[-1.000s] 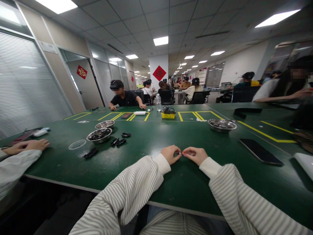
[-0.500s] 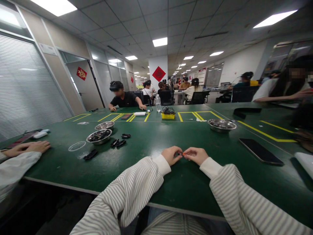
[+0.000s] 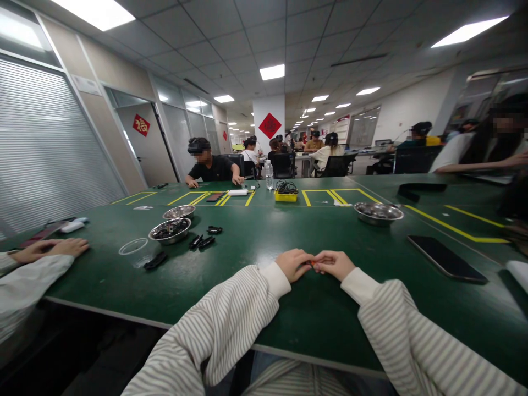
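Above the near part of the green table (image 3: pixel 256 297), my left hand (image 3: pixel 293 264) and my right hand (image 3: pixel 335 264) meet at the fingertips. Between them is a small orange and dark piece (image 3: pixel 312 263), mostly covered by the fingers, so its kind is unclear. Both hands are closed in a pinch on it. To the left lie several black plastic parts (image 3: pixel 202 242), with one more black part (image 3: pixel 155 260) nearer to me. A metal bowl (image 3: pixel 169 240) holding dark parts stands beyond them.
Another metal bowl (image 3: pixel 179 207) is at the back left, and one bowl (image 3: pixel 378 222) at the right. A phone (image 3: pixel 447 258) lies right of my hands. A clear plastic lid (image 3: pixel 133 246) is at the left, near a neighbour's hands (image 3: pixel 68 247). A yellow box (image 3: pixel 286 196) holds black cable.
My left fingers have closed further over the small piece, hiding more of it. The whole view has shifted slightly; the bowls and black parts lie as before.
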The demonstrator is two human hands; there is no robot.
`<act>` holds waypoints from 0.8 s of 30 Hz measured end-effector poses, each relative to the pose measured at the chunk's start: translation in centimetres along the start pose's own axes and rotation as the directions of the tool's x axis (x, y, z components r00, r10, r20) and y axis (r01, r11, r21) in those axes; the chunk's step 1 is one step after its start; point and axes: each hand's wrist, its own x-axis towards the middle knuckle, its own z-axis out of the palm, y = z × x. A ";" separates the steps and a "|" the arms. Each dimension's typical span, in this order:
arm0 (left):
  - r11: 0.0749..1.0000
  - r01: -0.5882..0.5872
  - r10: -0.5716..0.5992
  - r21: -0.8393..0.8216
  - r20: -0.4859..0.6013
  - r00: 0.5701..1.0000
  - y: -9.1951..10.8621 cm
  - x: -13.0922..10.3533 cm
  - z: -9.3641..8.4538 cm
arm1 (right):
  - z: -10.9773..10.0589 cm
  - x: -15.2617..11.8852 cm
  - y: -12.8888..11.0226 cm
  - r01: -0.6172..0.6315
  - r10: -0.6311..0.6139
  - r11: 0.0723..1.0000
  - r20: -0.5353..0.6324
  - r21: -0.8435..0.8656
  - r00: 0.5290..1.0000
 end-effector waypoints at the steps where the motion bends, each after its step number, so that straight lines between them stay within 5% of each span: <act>1: 1.000 -0.002 0.002 0.007 -0.010 1.000 0.0 0.0 0.1 | 0.0 0.0 0.0 -0.006 0.006 1.000 0.007 0.009 1.000; 5: 0.996 0.040 -0.037 0.079 -0.034 0.999 -1.8 0.3 -0.1 | -0.1 0.1 -0.1 -0.026 0.026 0.999 0.008 0.030 1.000; 8: 0.951 0.252 -0.240 0.178 -0.085 0.967 -5.8 -0.2 -1.1 | -0.3 0.2 -0.1 -0.039 0.039 0.999 -0.039 0.008 0.998; 12: 0.711 0.654 -0.635 0.260 -0.164 0.755 -12.1 -2.4 -3.3 | -0.4 0.2 0.1 -0.050 0.049 0.998 -0.031 -0.036 0.998; 15: 0.551 0.788 -0.772 0.274 -0.190 0.606 -15.1 -4.0 -4.4 | -0.4 0.2 0.2 -0.050 0.050 0.996 -0.002 -0.072 0.999; 17: 0.503 0.814 -0.808 0.290 -0.178 0.562 -16.0 -4.4 -4.5 | -0.4 0.2 0.3 -0.052 0.053 0.994 0.014 -0.098 0.998; 24: 0.437 0.832 -0.830 0.341 -0.202 0.519 -16.3 -4.4 -4.0 | -0.5 0.2 0.5 -0.036 0.040 0.987 0.022 -0.156 0.999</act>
